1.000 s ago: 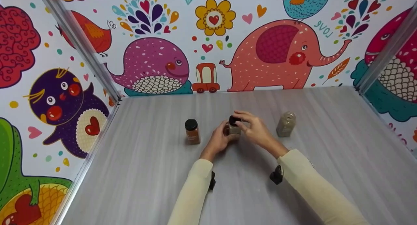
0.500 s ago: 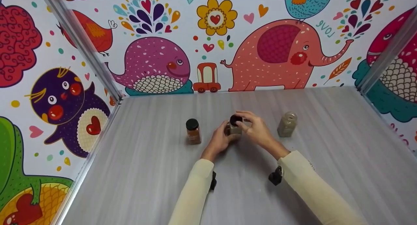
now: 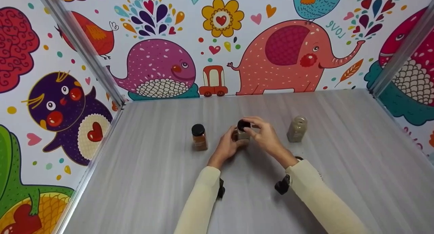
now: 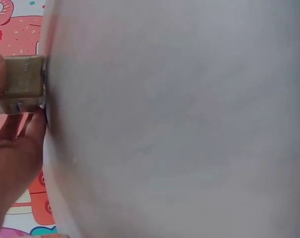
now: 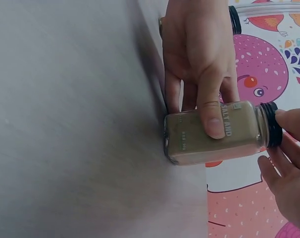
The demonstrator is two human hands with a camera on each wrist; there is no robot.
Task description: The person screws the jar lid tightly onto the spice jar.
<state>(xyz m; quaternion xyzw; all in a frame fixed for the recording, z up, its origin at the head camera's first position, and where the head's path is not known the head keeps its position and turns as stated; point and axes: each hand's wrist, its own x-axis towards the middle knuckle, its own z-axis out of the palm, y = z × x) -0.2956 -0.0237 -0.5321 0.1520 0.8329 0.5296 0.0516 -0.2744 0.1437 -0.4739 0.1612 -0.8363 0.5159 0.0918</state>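
Note:
A square glass spice jar (image 5: 234,139) of greenish-brown powder stands upright mid-table, lettered "SALT AND" on its side. My left hand (image 3: 225,144) grips its body, the thumb across one face in the right wrist view. At the jar's mouth sits a black screw cap (image 5: 274,125), which my right hand (image 3: 268,137) pinches between thumb and fingers. The left wrist view catches only the lower part of this jar (image 4: 24,77), held in the left hand.
To the left stands a capped spice jar (image 3: 200,139) of orange-brown powder. On the right is another jar (image 3: 297,129) of greyish powder, with no cap on it. Printed panels (image 3: 162,64) wall the grey wooden table (image 3: 145,179) at the back and sides.
My right wrist has turned slightly while its fingers keep to the black cap. The left hand and the jar stay in place.

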